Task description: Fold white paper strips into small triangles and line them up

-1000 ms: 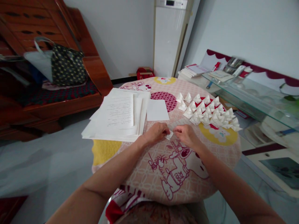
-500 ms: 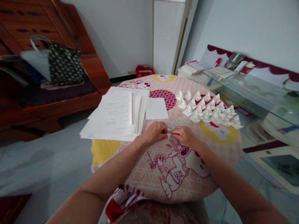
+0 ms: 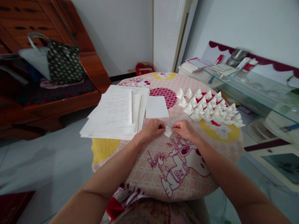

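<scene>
Between my two hands is a small folded white paper (image 3: 168,131), its lower end pointing toward me. My left hand (image 3: 154,128) pinches its left corner, fingers closed. From the other side my right hand (image 3: 183,128) grips the right corner between thumb and fingers. Beyond my hands lies a blank white sheet (image 3: 157,107). To the left rests a stack of papers (image 3: 116,109), the top one printed with text. Several folded paper boats (image 3: 209,107) stand in rows on the right part of the table.
A patterned cloth covers the round table (image 3: 144,168). On the right, a glass shelf (image 3: 254,90) with cups and tubes stands close to the table's edge. A wooden bench (image 3: 91,68) holding a dotted bag (image 3: 64,62) is at the left.
My hands have drawn slightly apart, and more of the folded paper shows between them, spread wider than before. The camera view has shifted a little.
</scene>
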Motion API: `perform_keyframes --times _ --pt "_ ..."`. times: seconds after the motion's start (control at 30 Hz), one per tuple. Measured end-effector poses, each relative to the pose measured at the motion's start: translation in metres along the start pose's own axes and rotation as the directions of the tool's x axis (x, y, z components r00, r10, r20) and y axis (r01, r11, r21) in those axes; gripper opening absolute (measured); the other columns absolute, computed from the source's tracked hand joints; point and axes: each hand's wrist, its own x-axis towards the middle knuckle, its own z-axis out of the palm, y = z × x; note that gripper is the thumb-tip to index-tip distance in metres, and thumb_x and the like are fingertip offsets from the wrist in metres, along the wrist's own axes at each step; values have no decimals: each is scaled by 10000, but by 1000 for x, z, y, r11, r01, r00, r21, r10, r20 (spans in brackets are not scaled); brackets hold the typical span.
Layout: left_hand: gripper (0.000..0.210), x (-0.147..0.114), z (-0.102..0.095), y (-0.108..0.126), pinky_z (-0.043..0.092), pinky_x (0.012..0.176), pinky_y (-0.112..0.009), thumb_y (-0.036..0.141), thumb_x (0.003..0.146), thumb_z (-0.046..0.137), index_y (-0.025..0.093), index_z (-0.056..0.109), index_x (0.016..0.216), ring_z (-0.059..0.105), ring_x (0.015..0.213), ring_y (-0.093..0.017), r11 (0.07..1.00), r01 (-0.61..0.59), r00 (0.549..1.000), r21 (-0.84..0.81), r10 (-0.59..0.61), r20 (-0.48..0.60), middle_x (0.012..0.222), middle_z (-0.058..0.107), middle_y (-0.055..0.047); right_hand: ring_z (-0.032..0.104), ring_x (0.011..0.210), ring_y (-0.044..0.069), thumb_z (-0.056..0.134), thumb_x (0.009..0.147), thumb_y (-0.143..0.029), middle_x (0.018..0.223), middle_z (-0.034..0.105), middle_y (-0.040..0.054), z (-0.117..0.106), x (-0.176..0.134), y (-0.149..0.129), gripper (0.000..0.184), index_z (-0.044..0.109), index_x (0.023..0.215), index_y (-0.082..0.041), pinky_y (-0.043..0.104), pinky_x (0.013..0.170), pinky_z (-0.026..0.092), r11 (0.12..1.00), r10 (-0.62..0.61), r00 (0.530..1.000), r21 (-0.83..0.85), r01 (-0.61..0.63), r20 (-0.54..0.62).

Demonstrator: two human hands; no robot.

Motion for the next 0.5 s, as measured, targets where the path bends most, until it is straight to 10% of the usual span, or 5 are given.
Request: perform_keyframes --times 0.5 --pt "147 15 -9 -6 371 510 -212 229 757 657 128 726 676 523 466 -88 949 238 959 -209 -194 208 492 592 14 510 519 110 645 850 -217 565 600 -9 0 3 -10 135 707 750 -151 224 495 319 993 45 999 -105 -47 -23"
